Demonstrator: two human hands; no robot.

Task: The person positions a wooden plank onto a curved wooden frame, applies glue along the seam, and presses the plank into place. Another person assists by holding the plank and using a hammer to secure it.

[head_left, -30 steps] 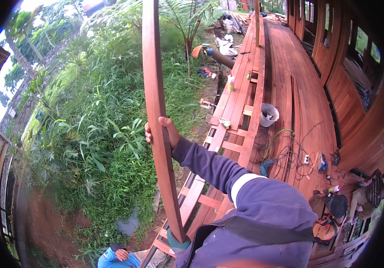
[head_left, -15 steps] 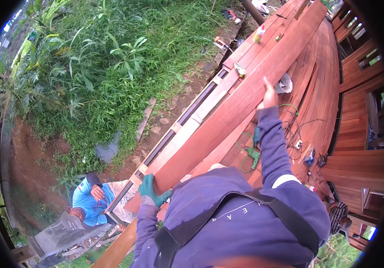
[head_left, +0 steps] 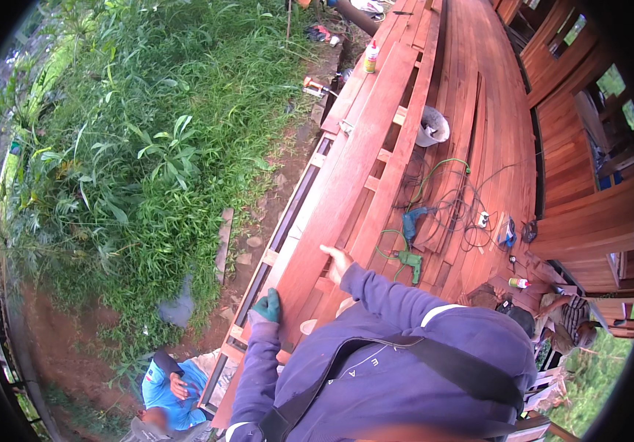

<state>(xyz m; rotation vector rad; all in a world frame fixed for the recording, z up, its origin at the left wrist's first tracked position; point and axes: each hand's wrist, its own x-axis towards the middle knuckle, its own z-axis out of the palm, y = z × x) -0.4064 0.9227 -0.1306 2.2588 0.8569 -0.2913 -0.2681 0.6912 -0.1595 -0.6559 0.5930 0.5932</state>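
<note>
Green-gloved left hand (head_left: pixel 266 306) and bare right hand (head_left: pixel 338 263) grip a reddish plank (head_left: pixel 340 184) by its edges.

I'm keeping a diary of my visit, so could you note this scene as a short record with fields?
Left hand: green-gloved, on the plank's left side
Right hand: bare, at the plank's right edge
Plank: reddish-brown, lying lengthwise on the framing
Tools: green drill, blue power tool
Container: whitish bucket
Nearby: person in blue shirt, lower left
</note>
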